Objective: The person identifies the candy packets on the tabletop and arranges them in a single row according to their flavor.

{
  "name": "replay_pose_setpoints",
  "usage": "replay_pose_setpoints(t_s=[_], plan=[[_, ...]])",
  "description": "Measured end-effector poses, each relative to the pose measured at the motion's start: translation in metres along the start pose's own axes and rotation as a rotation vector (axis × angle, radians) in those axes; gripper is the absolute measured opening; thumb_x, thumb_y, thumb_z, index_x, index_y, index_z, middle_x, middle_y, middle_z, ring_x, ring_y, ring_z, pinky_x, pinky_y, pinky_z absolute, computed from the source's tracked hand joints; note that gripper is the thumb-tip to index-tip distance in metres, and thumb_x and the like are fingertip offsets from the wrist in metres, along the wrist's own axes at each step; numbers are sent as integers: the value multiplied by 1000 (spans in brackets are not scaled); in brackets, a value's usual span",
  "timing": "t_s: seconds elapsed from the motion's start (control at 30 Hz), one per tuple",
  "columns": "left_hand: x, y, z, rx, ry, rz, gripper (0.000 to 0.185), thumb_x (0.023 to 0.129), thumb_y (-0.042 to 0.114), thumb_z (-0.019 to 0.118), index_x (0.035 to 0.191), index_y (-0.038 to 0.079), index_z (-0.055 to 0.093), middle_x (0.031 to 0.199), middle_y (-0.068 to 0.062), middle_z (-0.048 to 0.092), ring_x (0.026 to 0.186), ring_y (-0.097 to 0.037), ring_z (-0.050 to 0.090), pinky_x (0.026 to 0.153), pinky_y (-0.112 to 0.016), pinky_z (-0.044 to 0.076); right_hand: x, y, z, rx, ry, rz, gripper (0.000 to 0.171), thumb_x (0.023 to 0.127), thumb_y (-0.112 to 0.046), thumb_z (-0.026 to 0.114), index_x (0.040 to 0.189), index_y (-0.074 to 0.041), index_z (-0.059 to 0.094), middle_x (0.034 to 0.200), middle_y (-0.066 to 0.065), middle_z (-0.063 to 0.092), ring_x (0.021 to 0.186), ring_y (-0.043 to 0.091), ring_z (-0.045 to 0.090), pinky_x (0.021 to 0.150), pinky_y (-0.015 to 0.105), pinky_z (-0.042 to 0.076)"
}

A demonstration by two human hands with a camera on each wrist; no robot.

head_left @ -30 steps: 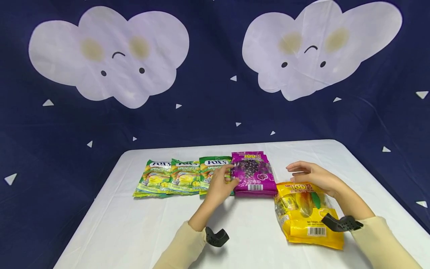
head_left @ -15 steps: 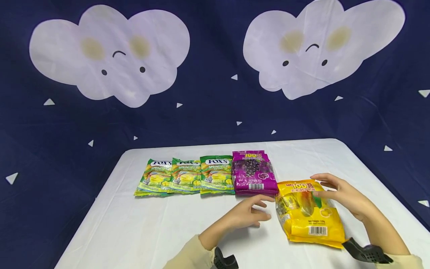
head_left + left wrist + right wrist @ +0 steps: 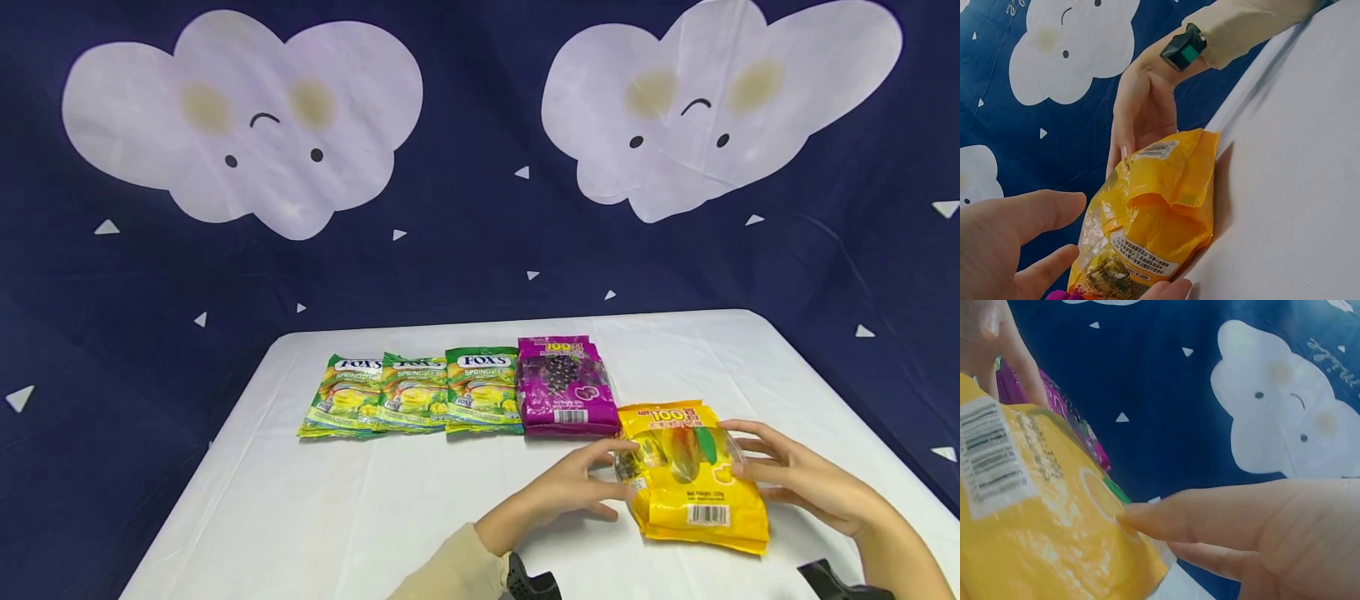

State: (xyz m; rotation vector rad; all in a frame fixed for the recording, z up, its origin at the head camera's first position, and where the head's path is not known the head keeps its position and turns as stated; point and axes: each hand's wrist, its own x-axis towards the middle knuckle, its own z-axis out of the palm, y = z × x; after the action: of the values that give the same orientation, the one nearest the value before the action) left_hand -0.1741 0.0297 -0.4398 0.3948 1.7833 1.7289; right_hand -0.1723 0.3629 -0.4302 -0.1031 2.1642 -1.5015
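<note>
A yellow candy bag (image 3: 693, 487) with a mango picture and a barcode lies slightly turned on the right part of the white table. My left hand (image 3: 573, 487) is at its left side, thumb and fingers spread, fingertips right at the bag's edge. At the opposite side is my right hand (image 3: 810, 479), its fingers extended along the bag's right edge. The right wrist view has the right thumb (image 3: 1172, 515) against the bag's printed front. In the left wrist view, the left hand (image 3: 1016, 234) is spread beside the bag's crinkled clear side.
Just behind the yellow bag's left corner lies a purple candy bag (image 3: 566, 396) with a grape picture. Several green Fox's candy bags (image 3: 483, 392) continue that row to the left. A navy cloth (image 3: 472, 275) with printed clouds hangs behind the white table (image 3: 360, 517).
My left hand has left the green and purple bags and come right and nearer, to the yellow bag's left side. My right hand has moved from its top to its right edge.
</note>
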Motion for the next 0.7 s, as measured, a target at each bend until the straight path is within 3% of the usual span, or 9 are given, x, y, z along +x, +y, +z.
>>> replay_pose_setpoints(t_s=[0.13,0.33,0.47,0.53,0.63,0.7], plan=[[3,0,3,-12,43,-21,50,87,7,72,130,29,59,143,-15,41,119,-31,52,72,-40,58,-1,4,-1,46,-55,53,67,99,-24,52,154,-26,14,151,36,-3,135,53,17,94,57,45],[9,-2,8,-27,56,-18,47,88,11,72,129,29,60,139,-14,43,99,-25,63,72,-39,58,1,12,-4,136,-111,91,67,102,-22,49,154,-36,9,149,36,-20,135,57,-4,96,58,43],[13,-5,11,-39,75,13,45,87,11,73,127,26,60,131,-12,46,90,-21,64,68,-39,58,3,17,-6,169,-128,95,64,102,-22,48,152,-42,13,147,37,-24,134,57,-6,96,55,44],[14,-7,13,-48,93,33,43,87,11,73,126,25,60,126,-10,47,86,-20,64,66,-38,59,3,19,-6,172,-142,86,61,103,-21,46,150,-44,16,145,39,-24,134,56,9,96,52,45],[15,-9,17,-49,130,66,40,87,10,73,123,22,62,117,-8,50,82,-17,64,63,-38,59,2,20,-6,214,-189,53,56,104,-18,44,146,-48,22,144,40,-22,129,41,35,95,48,47],[16,-10,18,-2,155,83,38,86,12,74,121,23,62,113,-6,52,81,-15,63,62,-36,59,2,21,-5,240,-220,36,54,104,-15,43,142,-49,27,144,41,-10,122,30,45,94,46,47]])
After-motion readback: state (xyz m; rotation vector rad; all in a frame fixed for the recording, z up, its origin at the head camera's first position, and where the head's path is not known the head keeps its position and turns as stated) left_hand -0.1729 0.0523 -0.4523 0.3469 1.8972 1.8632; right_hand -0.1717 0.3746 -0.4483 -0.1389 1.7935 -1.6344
